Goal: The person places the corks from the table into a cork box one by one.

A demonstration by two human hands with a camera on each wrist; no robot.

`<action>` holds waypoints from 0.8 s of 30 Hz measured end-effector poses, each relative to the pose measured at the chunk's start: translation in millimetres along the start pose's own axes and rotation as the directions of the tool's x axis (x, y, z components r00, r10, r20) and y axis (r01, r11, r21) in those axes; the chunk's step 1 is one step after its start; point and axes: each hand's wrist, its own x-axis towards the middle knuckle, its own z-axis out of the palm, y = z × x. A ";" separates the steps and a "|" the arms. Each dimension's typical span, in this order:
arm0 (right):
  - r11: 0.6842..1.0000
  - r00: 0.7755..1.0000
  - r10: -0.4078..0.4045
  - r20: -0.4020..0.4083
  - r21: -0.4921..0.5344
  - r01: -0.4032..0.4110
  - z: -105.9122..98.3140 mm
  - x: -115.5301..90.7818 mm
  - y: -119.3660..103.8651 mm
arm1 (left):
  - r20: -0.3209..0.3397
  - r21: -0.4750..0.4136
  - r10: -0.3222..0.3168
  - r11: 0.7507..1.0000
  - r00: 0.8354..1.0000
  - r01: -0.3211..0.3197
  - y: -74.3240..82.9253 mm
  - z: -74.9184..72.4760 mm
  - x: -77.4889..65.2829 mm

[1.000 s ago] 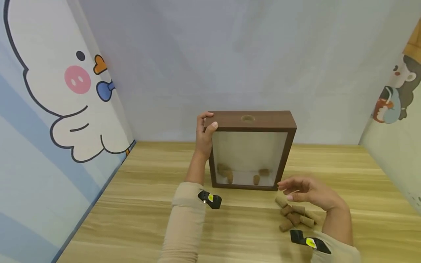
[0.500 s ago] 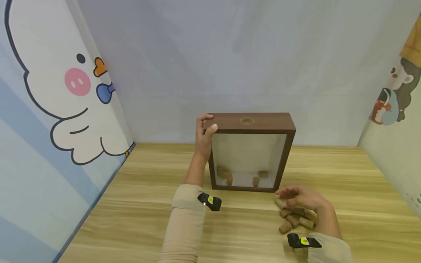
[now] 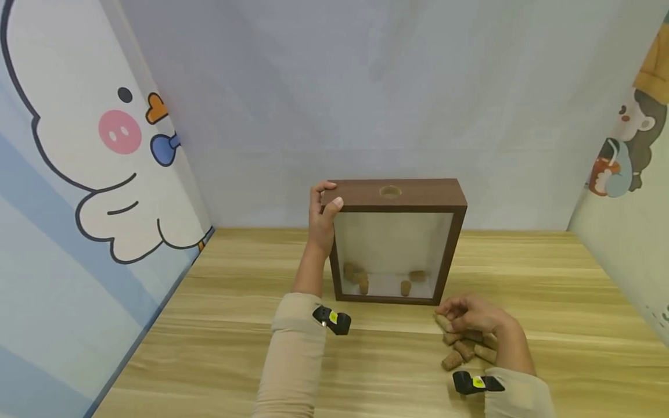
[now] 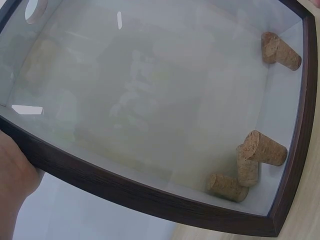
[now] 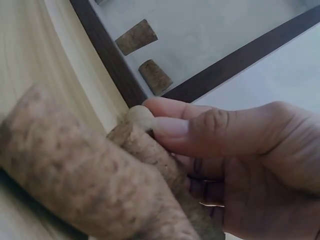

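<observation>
Currently, left hand (image 3: pixel 321 225) gripping upright box (image 3: pixel 393 247), right hand (image 3: pixel 477 314) seemingly pinching pale cork (image 3: pixel 442 323), long axis slanting boxward.

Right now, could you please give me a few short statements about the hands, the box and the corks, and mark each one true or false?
1. The left hand holds the box at its upper left corner. True.
2. The round hole is at the bottom of the box. False: the round hole is in its top.
3. Some corks lie inside the box, near its bottom. True.
4. The right hand is inside the box. False: the right hand is outside it, the fingers pinching a pale cork.
5. Several loose corks lie on the table by the right hand. True.
</observation>
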 end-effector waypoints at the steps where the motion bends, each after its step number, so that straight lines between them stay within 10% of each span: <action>1: 1.000 1.000 -0.002 -0.007 -0.010 0.002 0.5 -0.5 -1.7 | -0.004 0.003 -0.001 1.000 1.000 0.001 0.1 -0.5 -0.2; 14: 0.996 0.985 -0.092 -0.145 -0.035 0.088 2.8 -17.6 -39.6 | 0.016 -0.019 0.013 1.000 1.000 -0.013 -0.8 -1.9 -0.9; 24: 0.988 0.944 -0.143 -0.296 0.011 0.153 7.3 -16.2 -84.7 | 0.024 -0.022 0.001 1.000 1.000 -0.001 30.0 5.5 -8.8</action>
